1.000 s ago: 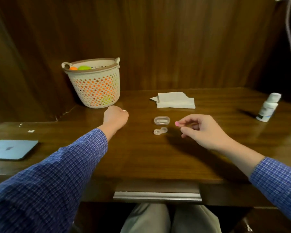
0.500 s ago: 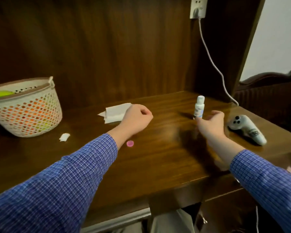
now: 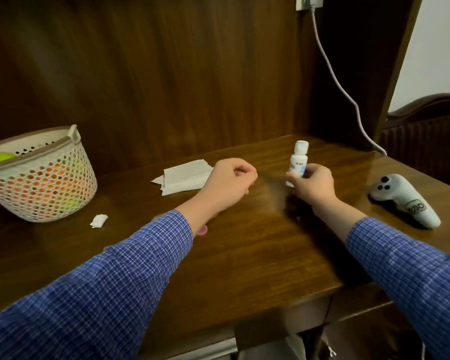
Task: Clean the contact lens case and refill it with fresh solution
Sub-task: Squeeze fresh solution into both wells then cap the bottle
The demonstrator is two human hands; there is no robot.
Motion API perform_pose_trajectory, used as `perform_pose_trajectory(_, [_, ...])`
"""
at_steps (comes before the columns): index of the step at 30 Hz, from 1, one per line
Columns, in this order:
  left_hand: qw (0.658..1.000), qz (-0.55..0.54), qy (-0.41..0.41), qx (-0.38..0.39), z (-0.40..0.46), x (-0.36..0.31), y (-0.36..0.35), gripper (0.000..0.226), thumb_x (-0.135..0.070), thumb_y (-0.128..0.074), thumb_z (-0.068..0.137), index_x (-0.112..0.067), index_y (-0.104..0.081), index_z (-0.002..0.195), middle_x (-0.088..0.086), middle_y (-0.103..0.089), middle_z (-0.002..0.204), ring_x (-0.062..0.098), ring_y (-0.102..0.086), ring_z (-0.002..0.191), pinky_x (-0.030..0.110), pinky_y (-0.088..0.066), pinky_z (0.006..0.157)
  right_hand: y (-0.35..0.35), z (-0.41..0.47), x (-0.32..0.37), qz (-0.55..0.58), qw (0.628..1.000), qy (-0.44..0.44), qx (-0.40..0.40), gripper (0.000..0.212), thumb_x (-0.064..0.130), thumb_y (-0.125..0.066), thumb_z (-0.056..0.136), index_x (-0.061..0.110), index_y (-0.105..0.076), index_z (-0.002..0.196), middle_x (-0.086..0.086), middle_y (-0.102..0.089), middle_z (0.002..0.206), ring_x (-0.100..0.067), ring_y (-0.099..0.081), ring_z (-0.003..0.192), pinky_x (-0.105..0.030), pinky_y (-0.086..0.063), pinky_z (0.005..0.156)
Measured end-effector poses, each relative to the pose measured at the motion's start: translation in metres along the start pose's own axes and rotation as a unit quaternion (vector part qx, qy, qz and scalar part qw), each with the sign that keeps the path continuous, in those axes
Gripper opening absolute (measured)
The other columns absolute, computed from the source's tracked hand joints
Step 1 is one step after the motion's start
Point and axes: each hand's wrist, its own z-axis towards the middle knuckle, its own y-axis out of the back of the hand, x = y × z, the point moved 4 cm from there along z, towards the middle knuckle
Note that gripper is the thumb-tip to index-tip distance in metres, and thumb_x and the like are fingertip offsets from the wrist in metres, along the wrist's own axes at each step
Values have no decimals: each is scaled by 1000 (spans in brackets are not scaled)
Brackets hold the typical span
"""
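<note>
Solution bottle (image 3: 298,159) in our right hand (image 3: 312,185).
We are gripping it upright; left hand (image 3: 227,183) fingers are curling closed, empty.

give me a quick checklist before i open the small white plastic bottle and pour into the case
1. Right hand gripping the small white plastic solution bottle: ok.
2. Bottle upright: ok, only slightly tilted.
3. Bottle cap off: not ok, the white cap still looks on.
4. Left hand free to help: cannot tell, it is loosely closed and may hold something.
5. Contact lens case in sight: not ok, none visible; only a small pink cap peeks out beside the left sleeve.
6. Folded white paper tissue within reach for spills: ok, just behind the left hand.
</note>
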Motion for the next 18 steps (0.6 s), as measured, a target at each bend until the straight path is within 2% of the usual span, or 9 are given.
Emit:
perform_pose_trajectory(2, [1000,-12,-6,-21,-5,-5,11,18,-27,-59,103,-26,-68,119,-3,-71,98,6,-66,76,7,-47,54,-12,-26,13,10,997,57,60,48,32,-78,89,16,-61,132,8,-67,110,-8,-66,88,-22,-55,65])
perform_pose_trajectory(5, [998,-3,-38,-41,-20,-15,31,36,-35,-57,104,-27,-61,138,-7,-66,123,8,-63,96,15,-54,72,-31,-70,34,8,975,116,187,34,41,-76,89,29,-62,117,14,-67,102,-17,-72,80,-23,-59,57])
perform_pose_trajectory(7, [997,11,-55,-47,-33,-18,45,39,-37,-56,104,-27,-61,141,-6,-66,132,8,-61,103,24,-55,87,-41,-97,47,-6,954,174,245,25,41,-76,88,34,-63,108,12,-68,100,-18,-72,83,-25,-60,58])
perform_pose_trajectory(9, [996,32,-69,-50,-47,-17,61,37,-37,-57,103,-26,-65,137,-7,-68,131,4,-62,107,26,-55,91,-49,-119,59,-17,935,217,280,25,40,-75,90,31,-62,109,9,-68,101,-12,-70,81,-18,-54,55])
perform_pose_trajectory(12, [994,41,-62,-76,-66,-8,87,35,-35,-60,102,-23,-68,134,-8,-73,118,5,-67,95,19,-56,75,-61,-144,73,1,915,232,330,27,37,-72,94,26,-60,115,6,-67,103,-14,-69,67,-16,-50,51])
perform_pose_trajectory(14, [994,47,-55,-87,-77,-3,105,32,-36,-58,103,-24,-70,131,-9,-74,105,8,-68,84,18,-55,62,-70,-154,79,11,909,227,349,25,32,-69,96,24,-56,116,9,-69,98,-8,-69,61,-15,-50,50])
perform_pose_trajectory(15, [993,56,-58,-88,-81,0,113,29,-36,-57,103,-26,-73,125,-9,-75,97,11,-68,79,22,-56,59,-74,-158,82,16,906,220,362,23,30,-68,98,25,-54,116,9,-72,94,-5,-71,62,-15,-50,50])
perform_pose_trajectory(17, [989,90,-72,-94,-87,4,125,27,-38,-56,103,-28,-76,118,-8,-72,89,13,-65,77,29,-55,61,-84,-165,87,25,896,207,392,24,30,-65,99,26,-51,119,7,-76,97,-13,-76,74,-18,-55,56])
perform_pose_trajectory(18, [986,115,-75,-96,-89,6,130,29,-39,-56,103,-26,-75,122,-12,-68,89,9,-64,79,24,-51,63,-89,-167,90,21,890,208,404,26,33,-63,100,27,-50,121,3,-76,103,-20,-77,84,-23,-58,60])
